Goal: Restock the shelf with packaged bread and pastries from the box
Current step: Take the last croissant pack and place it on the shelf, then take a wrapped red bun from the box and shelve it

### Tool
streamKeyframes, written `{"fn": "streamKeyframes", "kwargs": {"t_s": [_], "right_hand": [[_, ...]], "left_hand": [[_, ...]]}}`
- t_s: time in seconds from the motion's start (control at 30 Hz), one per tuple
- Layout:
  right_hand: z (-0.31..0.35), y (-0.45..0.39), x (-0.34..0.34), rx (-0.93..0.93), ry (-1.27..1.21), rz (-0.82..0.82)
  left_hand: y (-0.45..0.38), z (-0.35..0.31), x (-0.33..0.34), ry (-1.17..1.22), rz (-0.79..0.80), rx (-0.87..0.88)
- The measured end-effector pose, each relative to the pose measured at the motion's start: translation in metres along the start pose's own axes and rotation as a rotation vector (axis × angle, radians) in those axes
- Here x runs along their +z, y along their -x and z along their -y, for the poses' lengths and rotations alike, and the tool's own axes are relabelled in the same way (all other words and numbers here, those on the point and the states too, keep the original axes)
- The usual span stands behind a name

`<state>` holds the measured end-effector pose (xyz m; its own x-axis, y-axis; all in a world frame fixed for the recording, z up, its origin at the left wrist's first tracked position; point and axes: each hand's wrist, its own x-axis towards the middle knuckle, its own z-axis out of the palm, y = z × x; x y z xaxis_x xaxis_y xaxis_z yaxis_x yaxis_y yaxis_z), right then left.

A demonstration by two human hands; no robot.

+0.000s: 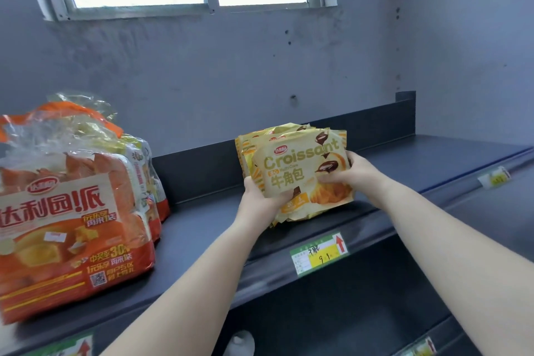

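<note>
A stack of yellow croissant packets stands upright on the dark top shelf, near its middle. My left hand grips the stack's lower left edge, thumb on the front packet. My right hand holds the right side, thumb pressed across the front. The packets' bottom edges touch the shelf. Large orange bags of packaged cakes sit at the shelf's left end. The box is not in view.
A low back rail runs behind the packets against the grey wall. The shelf stretches bare to the right. Price tags hang on the front edge. A lower shelf lies below, a window above.
</note>
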<state>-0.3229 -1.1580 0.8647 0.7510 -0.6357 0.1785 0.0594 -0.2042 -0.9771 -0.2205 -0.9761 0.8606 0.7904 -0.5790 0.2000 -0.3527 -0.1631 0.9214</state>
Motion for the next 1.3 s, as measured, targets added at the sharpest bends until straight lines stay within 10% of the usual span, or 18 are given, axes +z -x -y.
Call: {"fn": "streamKeyframes", "kwargs": {"t_s": [0.33,0.6,0.97,1.3], "right_hand": [[0.008,0.014,0.002,-0.070,0.291,-0.236],[0.052,0.051,0.024,-0.521,0.533,-0.466],[0.122,0.133,0.244,-0.790,0.436,0.034],[0.098,0.285,0.509,-0.807,0.464,0.632]], "left_hand": [[0.020,-0.007,-0.010,-0.092,-0.038,-0.021],[0.041,-0.031,-0.053,-0.354,-0.217,0.198],[0.143,-0.026,-0.225,-0.805,-0.495,0.405],[0.337,0.088,-0.453,-1.008,-0.718,-0.235]]}}
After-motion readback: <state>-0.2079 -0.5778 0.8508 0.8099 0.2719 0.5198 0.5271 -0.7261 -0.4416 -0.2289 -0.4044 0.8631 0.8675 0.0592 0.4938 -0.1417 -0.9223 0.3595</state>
